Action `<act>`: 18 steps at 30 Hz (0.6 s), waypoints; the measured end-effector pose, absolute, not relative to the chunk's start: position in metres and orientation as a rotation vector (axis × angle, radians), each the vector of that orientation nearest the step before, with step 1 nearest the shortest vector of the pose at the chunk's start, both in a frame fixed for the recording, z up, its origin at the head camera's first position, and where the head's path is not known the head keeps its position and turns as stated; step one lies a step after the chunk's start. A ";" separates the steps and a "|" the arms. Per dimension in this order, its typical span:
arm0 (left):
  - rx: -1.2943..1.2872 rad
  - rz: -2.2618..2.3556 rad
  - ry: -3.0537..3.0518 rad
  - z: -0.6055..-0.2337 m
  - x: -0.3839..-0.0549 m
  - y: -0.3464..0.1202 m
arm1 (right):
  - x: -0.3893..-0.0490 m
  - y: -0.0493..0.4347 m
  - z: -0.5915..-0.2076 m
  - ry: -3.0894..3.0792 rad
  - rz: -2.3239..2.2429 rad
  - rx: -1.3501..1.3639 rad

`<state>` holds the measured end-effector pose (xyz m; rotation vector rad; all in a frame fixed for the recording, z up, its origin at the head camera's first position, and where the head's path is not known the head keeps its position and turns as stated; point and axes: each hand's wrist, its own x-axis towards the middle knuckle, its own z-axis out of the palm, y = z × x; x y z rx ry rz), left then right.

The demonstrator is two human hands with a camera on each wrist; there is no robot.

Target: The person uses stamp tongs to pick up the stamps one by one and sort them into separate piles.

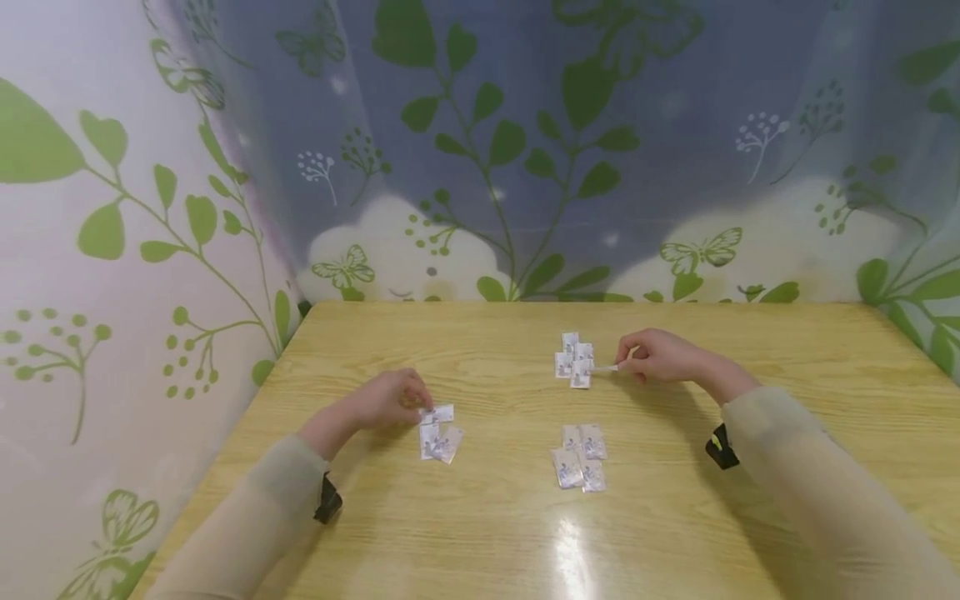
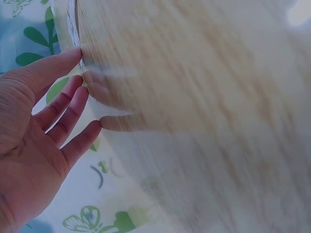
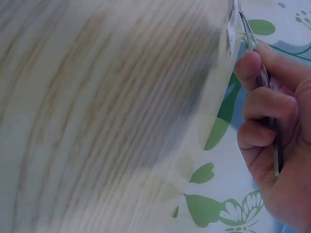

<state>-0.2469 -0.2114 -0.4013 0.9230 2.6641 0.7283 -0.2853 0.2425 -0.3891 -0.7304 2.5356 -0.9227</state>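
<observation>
My left hand (image 1: 386,398) reaches to the left group of small flat printed packets (image 1: 442,444), its fingertips at the packet (image 1: 444,412) lying crosswise on top. In the left wrist view its fingers (image 2: 73,114) are loosely extended down to the glossy tabletop, the thumb beside the packet edges (image 2: 74,22). My right hand (image 1: 660,356) holds slim pointed metal tweezers (image 3: 265,80), fingers curled round them. Their tip points left at the far group of several overlapping packets (image 1: 580,373), right by its edge.
Nearer the front, another group of several packets (image 1: 567,469) lies on the wooden table (image 1: 480,533). A leaf-and-butterfly patterned cloth (image 1: 480,167) hangs behind the table and along its left side. Dark wrist devices (image 1: 327,500) sit under both sleeves.
</observation>
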 end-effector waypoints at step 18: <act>0.932 0.683 2.688 -0.400 -0.245 -0.210 | -0.276 0.256 -0.379 2.564 -0.926 -0.656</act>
